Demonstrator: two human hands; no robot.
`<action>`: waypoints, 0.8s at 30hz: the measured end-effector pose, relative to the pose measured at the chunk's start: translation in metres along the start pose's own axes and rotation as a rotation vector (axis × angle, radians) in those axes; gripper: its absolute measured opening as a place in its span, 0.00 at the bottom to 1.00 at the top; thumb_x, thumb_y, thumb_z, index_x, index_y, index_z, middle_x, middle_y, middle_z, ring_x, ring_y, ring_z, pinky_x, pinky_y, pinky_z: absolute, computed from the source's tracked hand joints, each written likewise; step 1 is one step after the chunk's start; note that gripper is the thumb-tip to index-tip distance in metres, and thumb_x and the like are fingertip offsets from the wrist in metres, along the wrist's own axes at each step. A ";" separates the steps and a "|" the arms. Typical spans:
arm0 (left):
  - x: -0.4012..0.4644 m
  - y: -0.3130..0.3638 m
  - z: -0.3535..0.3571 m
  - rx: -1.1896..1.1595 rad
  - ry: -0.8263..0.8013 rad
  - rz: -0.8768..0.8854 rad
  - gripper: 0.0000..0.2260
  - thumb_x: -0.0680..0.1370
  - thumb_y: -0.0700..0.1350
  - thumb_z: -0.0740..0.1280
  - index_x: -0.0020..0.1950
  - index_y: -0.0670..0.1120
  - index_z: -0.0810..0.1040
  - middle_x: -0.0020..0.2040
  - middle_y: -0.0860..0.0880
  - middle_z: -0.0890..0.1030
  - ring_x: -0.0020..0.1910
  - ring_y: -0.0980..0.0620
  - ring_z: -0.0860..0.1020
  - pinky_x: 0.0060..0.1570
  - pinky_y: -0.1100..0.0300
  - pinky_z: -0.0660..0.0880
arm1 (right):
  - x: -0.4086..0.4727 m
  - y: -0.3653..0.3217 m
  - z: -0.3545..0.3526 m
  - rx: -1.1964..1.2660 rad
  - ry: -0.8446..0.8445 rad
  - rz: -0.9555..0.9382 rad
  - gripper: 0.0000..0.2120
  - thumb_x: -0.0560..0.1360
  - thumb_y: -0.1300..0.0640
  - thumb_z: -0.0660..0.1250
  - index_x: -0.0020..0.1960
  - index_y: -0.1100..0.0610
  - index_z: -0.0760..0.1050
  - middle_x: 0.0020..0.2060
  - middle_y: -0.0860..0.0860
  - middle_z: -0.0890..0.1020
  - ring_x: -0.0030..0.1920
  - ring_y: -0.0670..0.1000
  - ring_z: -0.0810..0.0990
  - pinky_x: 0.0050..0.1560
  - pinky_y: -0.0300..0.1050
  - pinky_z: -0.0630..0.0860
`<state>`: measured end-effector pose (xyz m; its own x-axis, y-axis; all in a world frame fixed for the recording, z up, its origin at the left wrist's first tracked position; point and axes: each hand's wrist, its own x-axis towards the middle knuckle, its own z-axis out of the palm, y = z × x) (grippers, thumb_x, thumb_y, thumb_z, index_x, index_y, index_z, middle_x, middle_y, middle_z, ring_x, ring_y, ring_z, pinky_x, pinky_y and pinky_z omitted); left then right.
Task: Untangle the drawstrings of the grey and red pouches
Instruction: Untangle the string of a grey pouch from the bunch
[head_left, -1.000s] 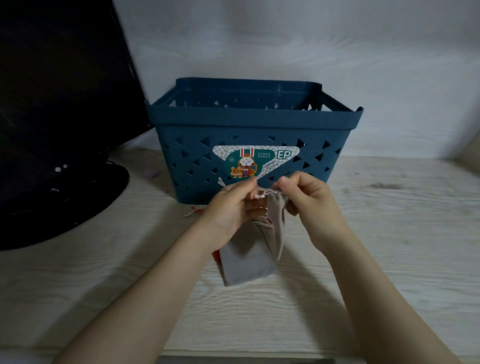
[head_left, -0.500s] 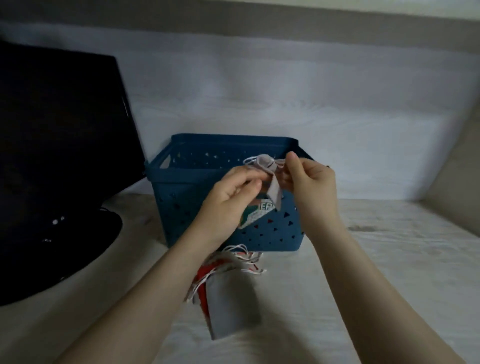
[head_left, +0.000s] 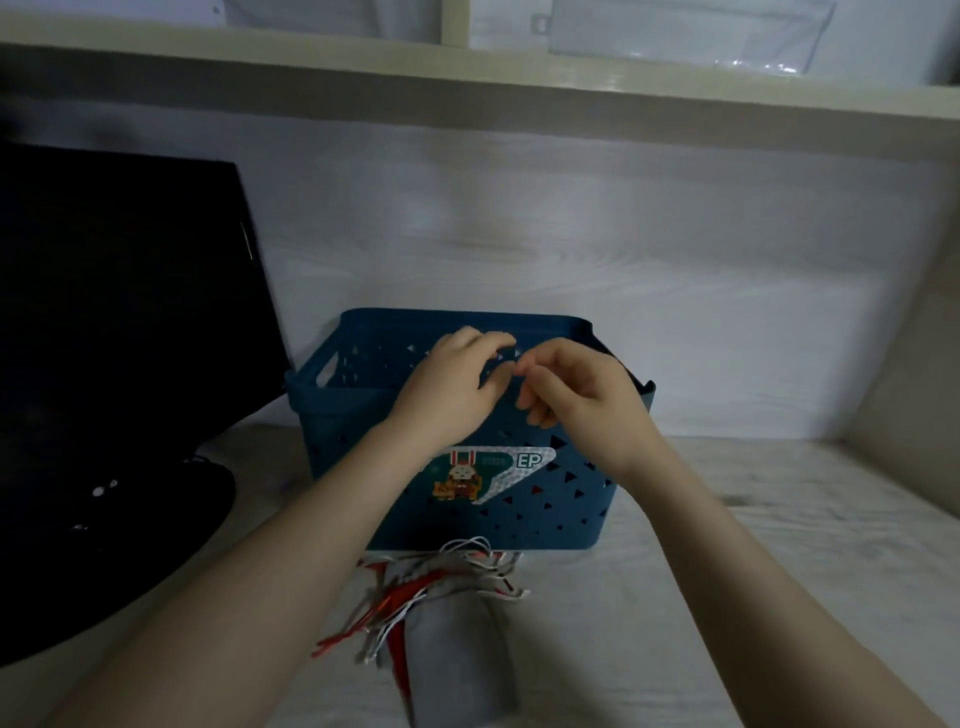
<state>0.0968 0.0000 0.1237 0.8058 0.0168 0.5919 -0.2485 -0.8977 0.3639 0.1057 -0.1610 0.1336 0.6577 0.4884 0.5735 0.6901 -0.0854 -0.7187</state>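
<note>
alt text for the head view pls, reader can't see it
Two bare hands, left hand and right hand, meet with curled fingers above a blue plastic basket on a pale wooden desk. In front of the basket lies a grey pouch with tangled red and white drawstrings.

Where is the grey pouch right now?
In the head view, the grey pouch lies low in the middle on the wooden table, just in front of the blue basket, with tangled drawstrings at its top.

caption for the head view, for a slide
Both hands raised over a blue basket, holding nothing visible, while grey and red pouches lie on the desk with tangled drawstrings.
</note>
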 end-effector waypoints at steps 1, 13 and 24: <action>-0.006 0.001 0.000 -0.021 0.093 0.083 0.13 0.79 0.45 0.61 0.62 0.46 0.75 0.55 0.47 0.75 0.57 0.50 0.71 0.54 0.55 0.70 | -0.004 0.001 0.001 -0.016 -0.042 -0.001 0.09 0.78 0.64 0.59 0.44 0.55 0.76 0.32 0.50 0.79 0.32 0.48 0.78 0.37 0.39 0.76; -0.094 -0.010 0.006 -0.124 -0.248 0.115 0.09 0.76 0.38 0.61 0.52 0.46 0.79 0.40 0.56 0.77 0.37 0.61 0.75 0.41 0.57 0.73 | -0.073 0.059 0.052 -0.568 -0.569 0.113 0.14 0.76 0.63 0.61 0.61 0.56 0.76 0.54 0.54 0.81 0.53 0.55 0.78 0.50 0.42 0.69; -0.157 -0.030 0.027 -0.103 -0.318 -0.094 0.10 0.76 0.37 0.62 0.52 0.47 0.81 0.46 0.53 0.80 0.40 0.58 0.77 0.43 0.59 0.74 | -0.119 0.086 0.097 -0.611 -0.393 0.197 0.16 0.76 0.58 0.63 0.63 0.56 0.74 0.56 0.59 0.75 0.55 0.60 0.73 0.56 0.48 0.68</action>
<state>-0.0080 0.0122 0.0004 0.9510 -0.0553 0.3043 -0.2051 -0.8492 0.4867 0.0575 -0.1419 -0.0343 0.7093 0.6784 0.1915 0.6906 -0.6142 -0.3819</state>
